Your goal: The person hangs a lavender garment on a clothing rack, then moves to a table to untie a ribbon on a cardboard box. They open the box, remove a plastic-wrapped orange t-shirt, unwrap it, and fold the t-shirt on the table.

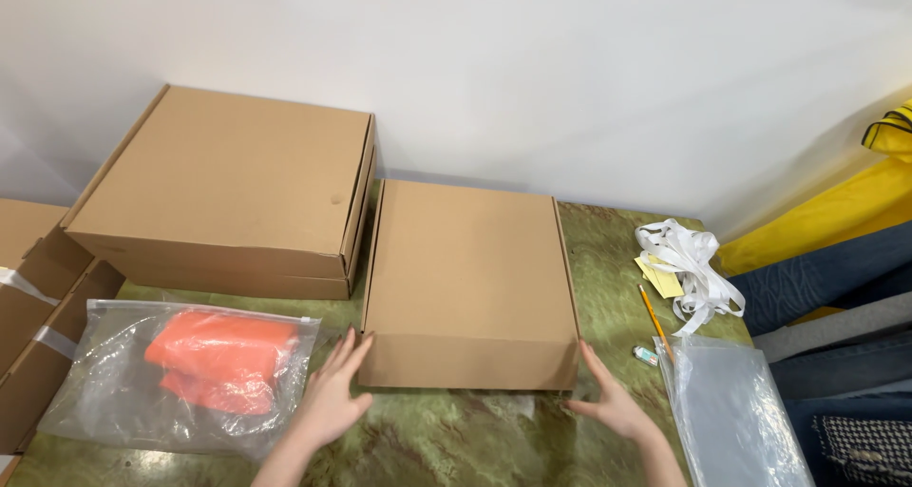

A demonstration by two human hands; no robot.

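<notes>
**Both hands open at the near corners of a closed carton**

Neither hand grips anything: the left hand (pixel 331 400) and the right hand (pixel 610 403) are both spread flat, fingers apart, palms turned inward toward each other. Between them sits the closed cardboard box (pixel 467 283), its near front wall facing the person. The left fingertips reach the box's near left corner and seem to touch it; the right hand lies just beside the near right corner, contact uncertain. The box lies straight ahead and slightly far of both hands, its longer axis running near to far, and each hand is about equally close to its own corner.

The box is plain brown corrugated board, matte, flat-lidded and shallow, with crisp folded edges. It rests on a green marbled tabletop (pixel 456 439).

Left of the left hand lies a clear zip bag (pixel 114 392), glossy and wrinkled, holding folded orange fabric (pixel 220 359). Far left sits a larger cardboard box (pixel 228 188), also closed. To the right are a tangle of white strips (pixel 693 264), a pencil (pixel 654 321) and an empty clear plastic bag (pixel 731 411).
</notes>
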